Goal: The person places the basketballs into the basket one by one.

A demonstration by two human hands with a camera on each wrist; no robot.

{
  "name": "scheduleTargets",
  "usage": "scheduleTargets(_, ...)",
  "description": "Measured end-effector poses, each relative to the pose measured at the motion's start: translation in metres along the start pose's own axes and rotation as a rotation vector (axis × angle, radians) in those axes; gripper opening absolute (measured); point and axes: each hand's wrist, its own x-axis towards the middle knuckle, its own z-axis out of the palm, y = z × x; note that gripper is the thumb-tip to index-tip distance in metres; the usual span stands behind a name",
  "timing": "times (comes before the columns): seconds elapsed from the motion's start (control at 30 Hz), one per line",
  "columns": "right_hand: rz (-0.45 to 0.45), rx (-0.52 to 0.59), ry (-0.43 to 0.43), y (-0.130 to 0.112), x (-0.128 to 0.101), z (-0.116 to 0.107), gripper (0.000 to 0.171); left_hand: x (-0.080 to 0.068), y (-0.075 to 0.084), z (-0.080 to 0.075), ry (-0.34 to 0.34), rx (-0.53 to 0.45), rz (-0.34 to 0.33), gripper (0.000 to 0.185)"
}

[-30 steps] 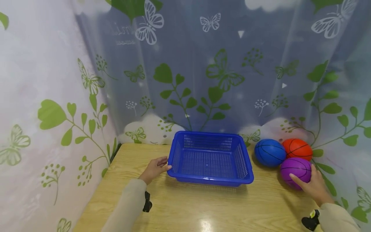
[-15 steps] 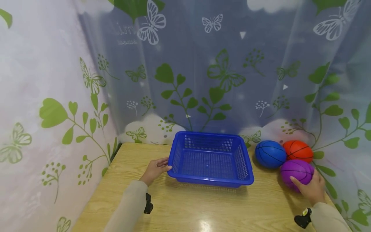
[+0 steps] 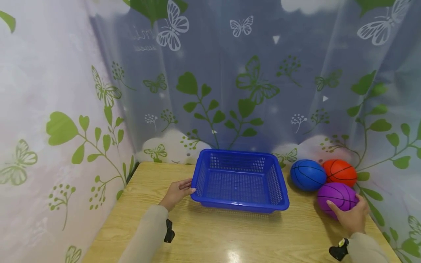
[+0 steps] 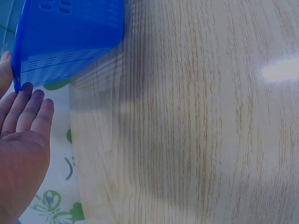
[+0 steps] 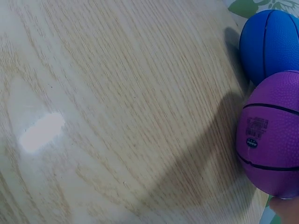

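On right wrist view, purple ball's (image 5: 271, 140) label

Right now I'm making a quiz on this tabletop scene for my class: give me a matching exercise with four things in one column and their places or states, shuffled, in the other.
Things:
1. blue basket
2. purple ball
3. orange ball
4. blue ball

Places or states:
A. farthest right, at the curtain
B. held by the right hand
C. touched on its side by the left hand
D. between the basket and the orange ball

Pairs: 1-C, 2-B, 3-A, 4-D
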Motion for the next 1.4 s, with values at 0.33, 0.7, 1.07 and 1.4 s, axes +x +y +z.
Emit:
scheduleTargets(0.33, 0.035, -0.065, -0.079, 0.0, 0.004, 0.0, 0.115, 0.001, -0.002, 0.0, -0.001, 0.001, -0.004, 0.051)
scheduleTargets(0.7, 0.043, -0.033, 0.061, -0.006, -0.01, -0.003, 0.103, 0.001, -0.001, 0.002, -0.011, -0.002, -0.021, 0.052)
scheduleTargets(1.07, 0.017, 0.115, 0.055, -0.062, -0.028, -0.008, 0.099, 0.0, 0.003, 0.001, 0.016, 0.02, -0.032, 0.05)
scheduleTargets(1.4, -0.118, 0.214, -0.138, -0.133, -0.05, 0.035, 0.099, 0.002, 0.002, 0.0, 0.005, 0.024, -0.046, 0.051)
